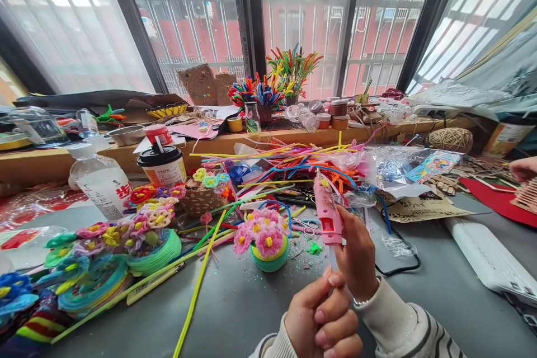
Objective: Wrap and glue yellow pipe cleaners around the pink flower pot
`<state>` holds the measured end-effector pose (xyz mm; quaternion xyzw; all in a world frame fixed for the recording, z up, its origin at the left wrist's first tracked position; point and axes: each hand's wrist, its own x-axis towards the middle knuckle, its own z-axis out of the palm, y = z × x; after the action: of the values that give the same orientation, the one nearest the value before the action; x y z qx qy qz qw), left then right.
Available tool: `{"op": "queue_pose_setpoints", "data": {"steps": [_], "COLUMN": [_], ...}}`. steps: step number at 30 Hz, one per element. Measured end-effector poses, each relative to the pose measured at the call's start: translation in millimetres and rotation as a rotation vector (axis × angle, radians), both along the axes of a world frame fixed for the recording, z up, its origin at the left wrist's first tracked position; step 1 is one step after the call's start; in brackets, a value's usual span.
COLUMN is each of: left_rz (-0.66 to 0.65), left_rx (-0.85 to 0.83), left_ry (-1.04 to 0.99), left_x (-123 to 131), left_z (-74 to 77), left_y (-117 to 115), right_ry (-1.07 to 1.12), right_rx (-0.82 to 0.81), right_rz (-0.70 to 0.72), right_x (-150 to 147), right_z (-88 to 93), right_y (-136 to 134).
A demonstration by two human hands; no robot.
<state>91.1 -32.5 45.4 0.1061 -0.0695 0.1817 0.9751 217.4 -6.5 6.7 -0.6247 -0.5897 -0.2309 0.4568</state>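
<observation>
Grey table [251, 302] by barred window, pipe cleaners [285, 162] strewn across centre, right hand [356, 257] lower centre clasping upright pink glue gun [327, 212], left hand [323, 319] beneath, fingertips pinching pale stick [333, 260] under gun.

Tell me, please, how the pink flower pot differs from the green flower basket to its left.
The pink flower pot is narrower, banded yellow and green, with all-pink blooms; the green flower basket is wider, plain green, with mixed pastel blooms. Both stand upright and look made of pipe cleaners.
</observation>
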Motion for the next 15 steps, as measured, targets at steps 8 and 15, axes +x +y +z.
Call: {"op": "queue_pose_setpoints", "data": {"steps": [8, 15], "left_rz": [0.115, 0.175], "left_rx": [0.302, 0.206], "left_ry": [0.152, 0.067], "left_x": [-5.7, -5.6], "left_z": [-10.1, -0.8], "left_y": [15.5, 10.9], "right_ry": [-0.052, -0.066], "right_rx": [0.006, 0.031], "right_rz": [-0.029, -0.045], "right_x": [0.9, -4.4], "right_z": [3.2, 4.5], "right_y": [-1.9, -1.6]}}
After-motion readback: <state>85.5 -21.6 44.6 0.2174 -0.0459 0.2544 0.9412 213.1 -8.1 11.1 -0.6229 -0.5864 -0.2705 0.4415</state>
